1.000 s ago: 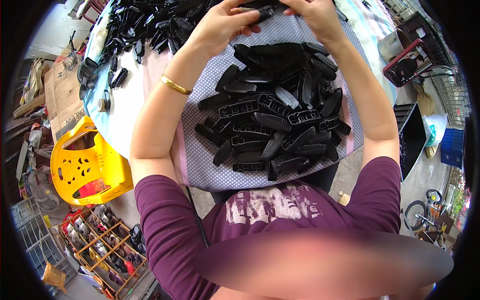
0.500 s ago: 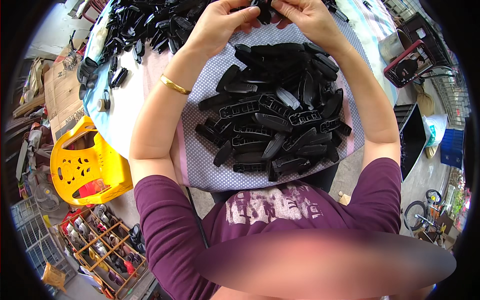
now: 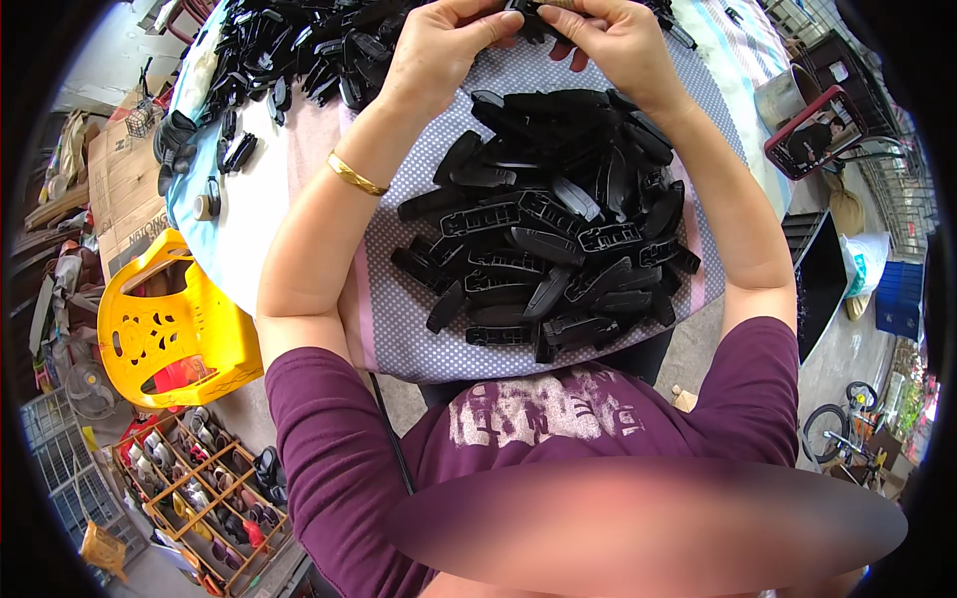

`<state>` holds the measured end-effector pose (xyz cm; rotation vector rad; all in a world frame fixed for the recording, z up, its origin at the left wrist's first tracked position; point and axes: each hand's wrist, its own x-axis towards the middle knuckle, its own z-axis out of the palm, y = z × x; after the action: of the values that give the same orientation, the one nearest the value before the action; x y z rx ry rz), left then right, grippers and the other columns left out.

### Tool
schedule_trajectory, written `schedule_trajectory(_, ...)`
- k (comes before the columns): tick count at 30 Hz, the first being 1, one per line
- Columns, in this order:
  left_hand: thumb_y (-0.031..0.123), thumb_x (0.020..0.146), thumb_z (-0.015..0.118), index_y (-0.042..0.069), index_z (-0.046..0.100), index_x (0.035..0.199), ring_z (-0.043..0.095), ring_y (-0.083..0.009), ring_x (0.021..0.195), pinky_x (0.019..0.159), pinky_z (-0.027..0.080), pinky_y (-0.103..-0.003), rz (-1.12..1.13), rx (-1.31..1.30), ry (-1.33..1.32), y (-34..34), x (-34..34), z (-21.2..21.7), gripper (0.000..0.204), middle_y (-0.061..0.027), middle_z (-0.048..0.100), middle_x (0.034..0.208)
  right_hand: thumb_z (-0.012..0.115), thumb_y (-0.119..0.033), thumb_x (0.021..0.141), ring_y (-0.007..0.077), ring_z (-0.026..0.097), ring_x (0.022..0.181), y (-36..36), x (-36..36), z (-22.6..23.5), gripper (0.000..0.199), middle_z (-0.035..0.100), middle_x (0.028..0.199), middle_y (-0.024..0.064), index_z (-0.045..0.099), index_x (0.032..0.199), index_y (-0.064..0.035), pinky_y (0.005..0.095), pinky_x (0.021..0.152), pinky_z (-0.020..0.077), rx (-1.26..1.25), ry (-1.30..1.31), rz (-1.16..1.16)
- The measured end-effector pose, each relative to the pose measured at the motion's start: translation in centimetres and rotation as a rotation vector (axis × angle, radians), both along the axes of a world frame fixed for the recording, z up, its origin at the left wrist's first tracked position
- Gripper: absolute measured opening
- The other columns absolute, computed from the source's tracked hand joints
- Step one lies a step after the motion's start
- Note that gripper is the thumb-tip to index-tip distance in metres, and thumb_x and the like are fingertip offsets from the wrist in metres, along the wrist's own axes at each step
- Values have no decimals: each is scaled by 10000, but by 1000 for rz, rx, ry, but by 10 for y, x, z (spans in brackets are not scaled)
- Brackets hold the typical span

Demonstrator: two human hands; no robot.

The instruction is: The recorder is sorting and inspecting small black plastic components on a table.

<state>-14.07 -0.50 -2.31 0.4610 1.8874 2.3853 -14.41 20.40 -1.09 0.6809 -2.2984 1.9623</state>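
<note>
At the top edge of the view, my left hand (image 3: 447, 48) and my right hand (image 3: 610, 48) meet around a small black plastic part (image 3: 535, 22). Fingers and thumbs of both hands pinch it from either side, and its outline is partly covered. Below my hands, between my forearms, lies a loose pile of long black plastic shells (image 3: 553, 224). Some of these show ribbed hollow insides, others smooth curved backs. A second heap of smaller black plastic pieces (image 3: 299, 45) spreads to the left of my left hand.
A dotted cloth (image 3: 399, 344) covers the table. On the right, a phone in a red case (image 3: 815, 135) stands beside a metal can (image 3: 785, 95). To the left are a yellow plastic chair (image 3: 214, 334) and a wooden shoe rack (image 3: 204, 488).
Both hands have shifted only slightly at the top edge, and the black part between the fingers has turned a little. The pile of shells lies the same.
</note>
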Motion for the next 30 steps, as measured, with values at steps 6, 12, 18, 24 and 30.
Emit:
schedule_trajectory(6,19,1002,641,-25,667,1300,694,-134,944,851,564,-251,-57,203,-49,2,1,-2,302,-85,736,1133,726,-184,974,108,672,693,-9,9,1,233,718,847,50,689,1107,4,262,611,552,33,13,-28)
schedule_trajectory(12,-11,994,627,-29,692,1246,711,-190,998,905,574,-290,-205,209,-32,-7,-1,1,261,-118,738,1145,756,-208,951,97,647,697,1,11,11,220,693,784,34,727,1022,-2,290,628,520,248,80,140)
schedule_trajectory(18,-30,985,626,-38,695,1237,710,-185,1000,900,576,-291,-553,500,351,-2,-20,-6,261,-123,744,1127,771,-178,927,141,648,681,-3,26,22,199,703,757,76,738,997,6,330,636,508,341,393,-2)
schedule_trajectory(24,107,897,778,82,700,1298,727,-116,873,800,572,-289,-133,-335,442,1,19,25,409,-92,784,1000,737,-260,908,317,717,857,45,-48,19,278,732,915,194,735,1034,-13,382,766,547,479,274,105)
schedule_trajectory(30,141,780,873,93,703,1287,641,-164,784,733,541,-293,-481,-793,617,31,66,57,537,-86,737,1043,682,-357,897,392,684,1025,110,-71,-16,408,723,1022,231,705,1128,-22,503,901,519,1146,298,-552)
